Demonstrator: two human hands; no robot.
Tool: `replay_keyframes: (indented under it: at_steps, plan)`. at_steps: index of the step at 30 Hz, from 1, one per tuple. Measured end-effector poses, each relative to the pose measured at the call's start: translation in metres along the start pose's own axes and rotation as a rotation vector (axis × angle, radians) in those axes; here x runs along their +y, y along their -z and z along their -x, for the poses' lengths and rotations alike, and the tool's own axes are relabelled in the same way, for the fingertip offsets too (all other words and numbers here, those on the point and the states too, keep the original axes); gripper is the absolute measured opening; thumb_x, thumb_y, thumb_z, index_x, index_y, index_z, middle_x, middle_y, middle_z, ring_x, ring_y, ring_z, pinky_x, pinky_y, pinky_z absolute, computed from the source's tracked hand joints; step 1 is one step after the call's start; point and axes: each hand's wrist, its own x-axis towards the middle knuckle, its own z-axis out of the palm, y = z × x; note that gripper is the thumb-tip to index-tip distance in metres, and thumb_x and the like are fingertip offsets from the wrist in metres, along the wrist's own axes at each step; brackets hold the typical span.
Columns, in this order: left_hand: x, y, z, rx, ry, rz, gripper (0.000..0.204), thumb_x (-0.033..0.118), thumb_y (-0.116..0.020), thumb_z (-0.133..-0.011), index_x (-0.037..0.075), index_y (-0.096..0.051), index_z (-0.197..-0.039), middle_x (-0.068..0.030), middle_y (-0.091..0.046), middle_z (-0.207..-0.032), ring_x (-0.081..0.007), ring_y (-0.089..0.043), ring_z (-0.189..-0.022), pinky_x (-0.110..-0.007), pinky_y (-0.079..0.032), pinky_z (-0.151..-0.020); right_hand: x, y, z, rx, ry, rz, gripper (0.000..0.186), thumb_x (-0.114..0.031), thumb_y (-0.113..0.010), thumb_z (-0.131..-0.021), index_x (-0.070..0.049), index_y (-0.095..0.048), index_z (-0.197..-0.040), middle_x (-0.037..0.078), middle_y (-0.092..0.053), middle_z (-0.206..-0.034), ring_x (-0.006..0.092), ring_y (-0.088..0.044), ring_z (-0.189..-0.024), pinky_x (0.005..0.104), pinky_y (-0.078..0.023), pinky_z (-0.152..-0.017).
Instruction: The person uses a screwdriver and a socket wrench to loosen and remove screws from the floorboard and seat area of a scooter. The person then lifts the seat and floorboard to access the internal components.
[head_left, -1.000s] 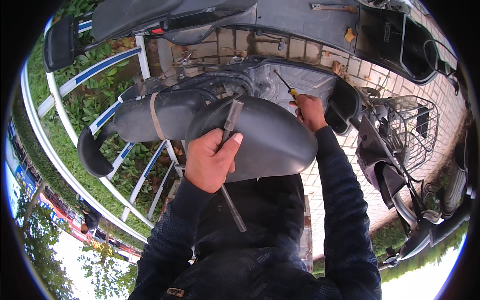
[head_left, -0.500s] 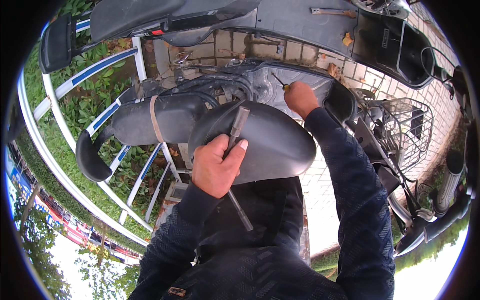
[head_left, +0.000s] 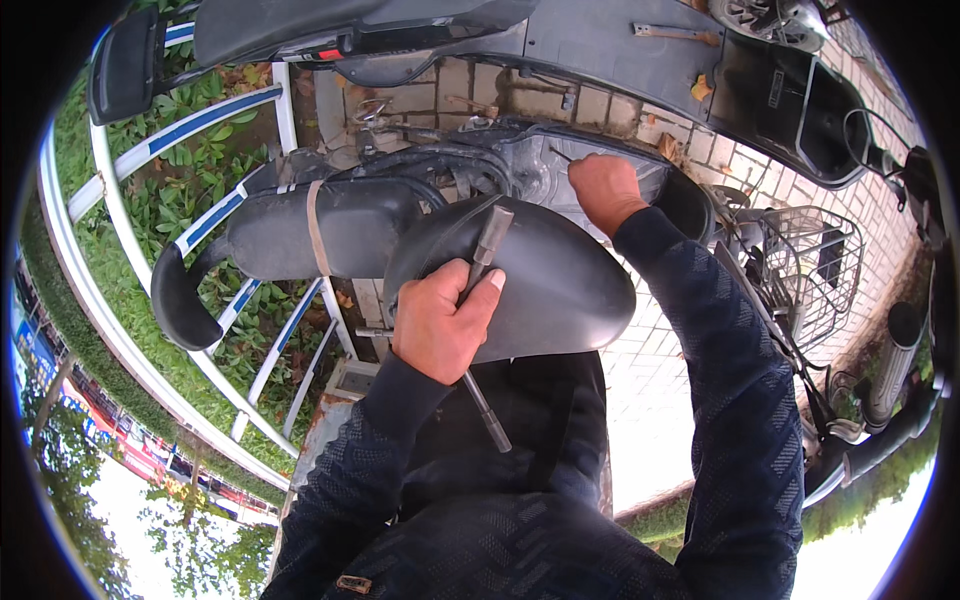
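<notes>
My left hand (head_left: pixel 443 325) grips a long grey metal socket wrench (head_left: pixel 483 257) and presses on the raised black scooter seat (head_left: pixel 545 285), holding it up. My right hand (head_left: pixel 604 190) is closed on a thin screwdriver (head_left: pixel 560 154), whose tip points into the open grey compartment (head_left: pixel 540 175) under the seat. The screwdriver's handle is hidden inside the fist. Both forearms wear dark patterned sleeves.
A second black seat (head_left: pixel 300 232) with a tan strap lies to the left. A white and blue railing (head_left: pixel 120 220) over green plants runs along the left. Other scooters stand ahead, one with a wire basket (head_left: pixel 815 270) at right. The ground is paved with bricks.
My right hand has moved left and deeper into the compartment with the screwdriver. My left hand stays on the seat with the wrench.
</notes>
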Motion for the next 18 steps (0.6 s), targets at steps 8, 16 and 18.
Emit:
replay_keyframes:
  at_steps: [8,16,18]
  plan:
    - [-0.003,-0.001,-0.003,0.020,-0.019,0.010,0.036,0.015,-0.071,-0.099,-0.001,-0.053,-0.072,-0.0051,-0.056,-0.054,-0.0100,-0.050,-0.048,-0.033,-0.041,-0.047,0.033,-0.009,-0.004,-0.333,-0.930,-1.672,0.018,-0.012,-0.063,-0.094,0.004,-0.069,-0.090,0.017,-0.072,-0.086,0.0241,-0.068,-0.068,0.0365,-0.056,-0.054]
    - [-0.004,-0.002,-0.004,0.041,-0.034,0.019,0.036,0.014,-0.071,-0.098,-0.001,-0.053,-0.072,-0.0053,-0.055,-0.054,-0.0093,-0.048,-0.047,-0.033,-0.039,-0.046,-0.009,-0.006,0.009,0.028,-0.019,-0.060,0.019,-0.010,-0.069,-0.084,-0.005,-0.078,-0.100,0.016,-0.075,-0.094,0.0351,-0.074,-0.094,0.0431,-0.061,-0.081]
    - [-0.006,-0.001,-0.004,0.026,-0.033,0.030,0.036,0.015,-0.072,-0.098,-0.001,-0.053,-0.071,-0.0047,-0.054,-0.054,-0.0091,-0.048,-0.047,-0.033,-0.040,-0.046,0.000,-0.006,0.007,0.113,-0.275,-0.329,0.026,-0.009,-0.071,-0.082,-0.003,-0.076,-0.107,0.017,-0.075,-0.093,0.0361,-0.074,-0.094,0.0423,-0.062,-0.079]
